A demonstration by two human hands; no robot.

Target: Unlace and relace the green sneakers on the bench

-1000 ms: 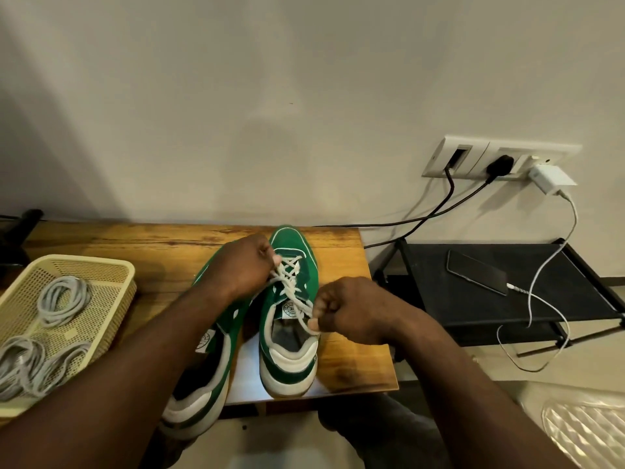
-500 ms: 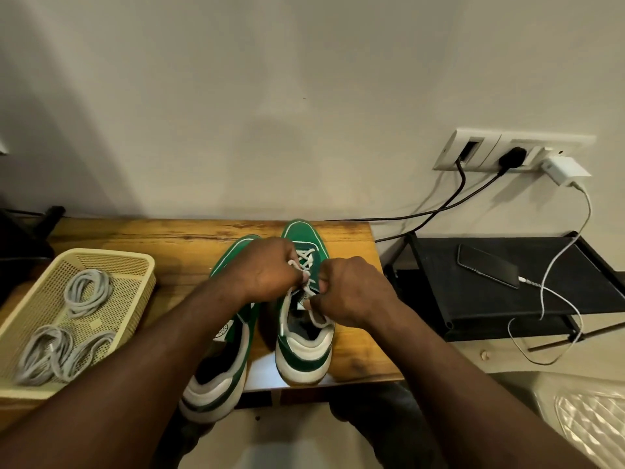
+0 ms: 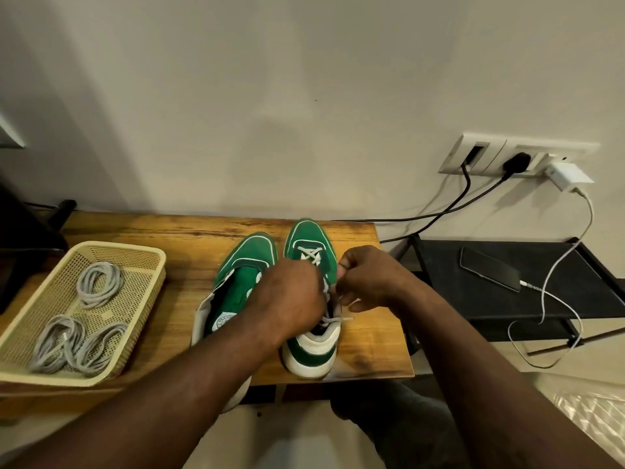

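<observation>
Green sneakers [image 3: 309, 233], white laces [image 3: 313, 256], cream basket [image 3: 119, 247]

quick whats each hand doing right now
Left hand: fingers hidden over the white lace, cannot tell.
Right hand: pinching that lace.

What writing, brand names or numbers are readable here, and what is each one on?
Nothing here reads clearly.
Round pale badge on the tongue of the sneaker nearer the basket: lettering too blurred to read.
Phone and white charger: no markings visible.
</observation>
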